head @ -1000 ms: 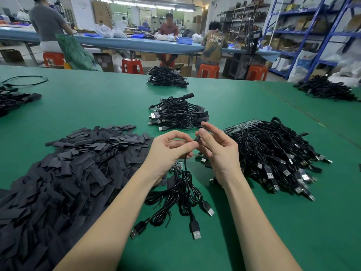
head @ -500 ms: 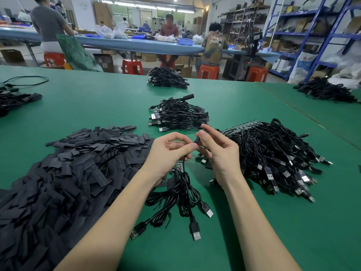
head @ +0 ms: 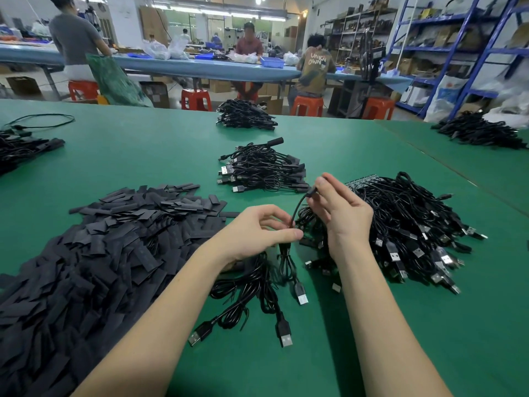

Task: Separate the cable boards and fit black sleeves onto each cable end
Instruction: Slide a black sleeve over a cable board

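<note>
The left hand (head: 259,232) pinched a thin black cable (head: 296,212) between thumb and forefinger, low on its run, while the right hand (head: 340,209) pinched the cable's upper end, where a short black sleeve (head: 311,192) sat at the fingertips. Whether the sleeve was fully seated over the end could not be told, since the fingers covered part of it. To do this step well, I would judge, the left pinch should stay close under the end so the cable stays stiff, and the right fingers should push the sleeve straight along the cable, not at an angle, until the end is covered. The held stretch of cable ran from the left hand up and to the right, its sleeved end pointing away from the person and slightly rightward, well above the green table (head: 143,156). Below the left hand, a loose bundle of cables (head: 257,287) hung down to the table, its USB plugs (head: 283,332) pointing toward the person. A broad heap of flat black sleeves (head: 94,253) lay to the left, a large pile of unworked cables (head: 415,224) just right of the right hand, and a smaller stack of cables (head: 263,167) beyond the hands.
</note>
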Available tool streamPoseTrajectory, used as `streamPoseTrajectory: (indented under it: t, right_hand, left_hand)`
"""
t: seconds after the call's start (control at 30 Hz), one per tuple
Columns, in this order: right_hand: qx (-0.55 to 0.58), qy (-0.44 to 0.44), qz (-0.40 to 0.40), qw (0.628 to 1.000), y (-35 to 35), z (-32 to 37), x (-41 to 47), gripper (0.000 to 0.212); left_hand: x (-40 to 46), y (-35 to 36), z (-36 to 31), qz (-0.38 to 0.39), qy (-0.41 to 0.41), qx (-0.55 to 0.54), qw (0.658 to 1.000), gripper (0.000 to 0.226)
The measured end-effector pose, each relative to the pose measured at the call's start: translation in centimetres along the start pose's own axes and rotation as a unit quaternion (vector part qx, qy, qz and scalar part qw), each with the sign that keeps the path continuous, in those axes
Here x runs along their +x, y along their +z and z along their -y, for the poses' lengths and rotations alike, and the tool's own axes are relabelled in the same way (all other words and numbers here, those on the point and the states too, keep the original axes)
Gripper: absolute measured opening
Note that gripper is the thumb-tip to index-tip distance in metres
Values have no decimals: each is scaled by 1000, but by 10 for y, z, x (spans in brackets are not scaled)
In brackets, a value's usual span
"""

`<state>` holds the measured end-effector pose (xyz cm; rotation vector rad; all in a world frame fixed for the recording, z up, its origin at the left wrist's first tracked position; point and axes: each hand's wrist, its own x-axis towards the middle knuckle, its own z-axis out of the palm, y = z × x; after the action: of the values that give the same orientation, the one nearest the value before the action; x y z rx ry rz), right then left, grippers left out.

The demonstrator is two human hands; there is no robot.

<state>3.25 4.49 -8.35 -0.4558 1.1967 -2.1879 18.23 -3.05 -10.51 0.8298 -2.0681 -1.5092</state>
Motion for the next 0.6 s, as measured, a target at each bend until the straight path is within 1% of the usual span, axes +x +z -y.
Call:
streamPoseTrajectory:
  t: [0.07, 0.13, 0.2, 0.23, 0.27, 0.3, 0.33, 0.37, 0.4, 0.47, 0.5, 0.53, 0.6]
  right_hand:
    - [7, -9, -28, 1000, 0, 1, 2, 14]
    - [22, -19, -47, 998, 0, 2, 3, 13]
    - [38, -26, -59, 997, 2, 3, 4, 12]
    - [45, -28, -64, 997, 4, 3, 4, 11]
    - [51, -30, -67, 996, 4, 2, 4, 11]
    - [57, -29, -69, 996, 5, 2, 4, 11]
    - [63, -26, -69, 995, 7, 2, 4, 11]
    - [68, -24, -69, 995, 8, 2, 4, 11]
    - [72, -25, -68, 995, 8, 3, 4, 11]
    - [78, -28, -73, 994, 7, 4, 7, 13]
    - [82, -27, -76, 993, 6, 4, 9, 19]
    - [81, -21, -77, 994, 6, 3, 11, 28]
    - [41, 8, -72, 997, 5, -1, 13, 48]
  left_hand:
    - [-2, -1, -1, 20, -15, -40, 999, 35]
    - [-4, -3, -2, 40, -22, -17, 999, 36]
    - [-5, -1, -3, 36, -26, 0, 999, 32]
    - [-5, 2, -4, 26, -32, -8, 999, 34]
    - [-3, 6, -5, 18, -41, -2, 999, 40]
    - [-2, 11, -6, 8, -45, 29, 999, 49]
    - [-1, 16, -6, -3, -44, 82, 996, 57]
    - [1, 22, -5, -13, -39, 116, 992, 57]
    - [2, 27, -3, -23, -26, 122, 992, 48]
    - [5, 29, -2, -42, -4, 78, 996, 20]
    - [7, 27, -3, -52, 1, 62, 997, 15]
    - [12, 22, -5, -68, 5, 59, 996, 16]
    - [27, 8, -13, -106, 23, 104, 989, 19]
